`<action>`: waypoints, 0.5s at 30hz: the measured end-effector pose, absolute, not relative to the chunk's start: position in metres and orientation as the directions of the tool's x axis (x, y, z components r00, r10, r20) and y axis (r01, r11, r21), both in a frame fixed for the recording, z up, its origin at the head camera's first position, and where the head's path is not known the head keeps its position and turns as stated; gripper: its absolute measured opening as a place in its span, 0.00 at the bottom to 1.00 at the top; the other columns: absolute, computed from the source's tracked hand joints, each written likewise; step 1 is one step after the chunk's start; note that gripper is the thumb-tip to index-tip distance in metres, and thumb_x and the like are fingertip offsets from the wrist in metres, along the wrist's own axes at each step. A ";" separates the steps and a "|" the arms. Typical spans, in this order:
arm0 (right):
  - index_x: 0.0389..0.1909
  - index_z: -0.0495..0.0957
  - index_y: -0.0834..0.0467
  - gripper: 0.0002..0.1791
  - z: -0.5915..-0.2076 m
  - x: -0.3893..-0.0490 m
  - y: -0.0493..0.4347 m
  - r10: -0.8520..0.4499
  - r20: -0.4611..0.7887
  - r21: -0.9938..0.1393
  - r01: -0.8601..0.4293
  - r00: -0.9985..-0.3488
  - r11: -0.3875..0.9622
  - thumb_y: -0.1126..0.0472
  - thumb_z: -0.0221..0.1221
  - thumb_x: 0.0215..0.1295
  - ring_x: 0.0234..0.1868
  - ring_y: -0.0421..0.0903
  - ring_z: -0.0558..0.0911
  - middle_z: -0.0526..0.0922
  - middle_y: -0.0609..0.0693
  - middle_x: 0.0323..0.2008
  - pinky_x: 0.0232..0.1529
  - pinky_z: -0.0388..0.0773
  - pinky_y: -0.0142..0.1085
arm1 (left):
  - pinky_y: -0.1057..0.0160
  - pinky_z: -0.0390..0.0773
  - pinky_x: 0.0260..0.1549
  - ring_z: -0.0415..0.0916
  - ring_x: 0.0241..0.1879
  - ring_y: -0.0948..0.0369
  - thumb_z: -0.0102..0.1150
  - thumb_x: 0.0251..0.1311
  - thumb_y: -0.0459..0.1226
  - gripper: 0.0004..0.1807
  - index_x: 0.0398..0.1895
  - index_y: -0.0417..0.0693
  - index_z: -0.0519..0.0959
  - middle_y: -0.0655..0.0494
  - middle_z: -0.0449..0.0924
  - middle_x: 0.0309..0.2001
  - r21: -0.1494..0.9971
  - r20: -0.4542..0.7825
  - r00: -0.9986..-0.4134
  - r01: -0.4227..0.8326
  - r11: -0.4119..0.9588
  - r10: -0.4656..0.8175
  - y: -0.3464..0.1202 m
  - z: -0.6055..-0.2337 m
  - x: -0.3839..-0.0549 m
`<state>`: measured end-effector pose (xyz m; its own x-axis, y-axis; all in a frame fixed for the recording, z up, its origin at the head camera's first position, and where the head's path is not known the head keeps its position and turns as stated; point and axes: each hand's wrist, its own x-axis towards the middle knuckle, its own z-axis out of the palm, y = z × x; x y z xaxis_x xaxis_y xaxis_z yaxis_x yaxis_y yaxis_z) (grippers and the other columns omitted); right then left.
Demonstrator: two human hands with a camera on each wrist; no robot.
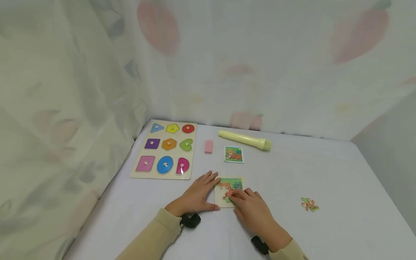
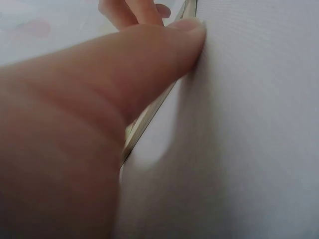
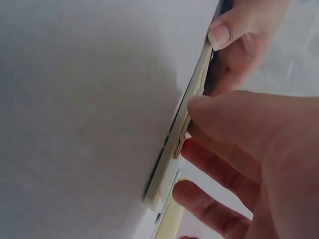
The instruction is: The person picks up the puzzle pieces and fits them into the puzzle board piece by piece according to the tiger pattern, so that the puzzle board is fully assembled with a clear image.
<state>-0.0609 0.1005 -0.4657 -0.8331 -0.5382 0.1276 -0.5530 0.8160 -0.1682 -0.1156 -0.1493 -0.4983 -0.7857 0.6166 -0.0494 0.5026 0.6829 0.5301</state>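
Pale-framed, a small jigsaw tray lies flat on the white-covered table between a person's two hands. Flat and relaxed, the left hand rests against the tray's left edge, thumb along its near corner. Fingers of the right hand press a piece into the tray. Loose puzzle pieces sit well right of the tray across bare cloth; a picture card lies just beyond it.

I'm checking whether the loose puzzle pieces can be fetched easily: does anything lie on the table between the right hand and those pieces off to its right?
Nothing visible: bare table separates the right hand from the loose pieces.
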 end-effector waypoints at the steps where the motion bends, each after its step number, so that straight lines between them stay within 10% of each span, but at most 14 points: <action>1: 0.56 0.88 0.52 0.19 -0.465 -0.060 0.100 -0.530 0.121 -0.170 -0.544 -0.839 0.822 0.57 0.73 0.64 0.51 0.47 0.77 0.83 0.45 0.57 0.51 0.79 0.47 | 0.44 0.46 0.79 0.38 0.84 0.52 0.74 0.58 0.58 0.54 0.82 0.47 0.60 0.52 0.49 0.84 0.533 -0.049 -0.786 0.501 0.682 0.616 -0.149 -0.498 -0.116; 15: 0.59 0.86 0.51 0.20 -0.464 -0.055 0.110 -0.483 0.116 -0.233 -0.497 -0.868 0.836 0.57 0.72 0.66 0.56 0.52 0.78 0.81 0.48 0.61 0.55 0.79 0.58 | 0.43 0.47 0.79 0.38 0.84 0.51 0.74 0.58 0.58 0.54 0.82 0.47 0.61 0.52 0.49 0.84 0.549 -0.043 -0.786 0.497 0.672 0.616 -0.150 -0.499 -0.117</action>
<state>-0.0555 0.1101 -0.4636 -0.8679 -0.4831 0.1158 -0.4966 0.8361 -0.2331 -0.1169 -0.1503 -0.4990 -0.7864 0.6162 -0.0432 0.4967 0.6724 0.5488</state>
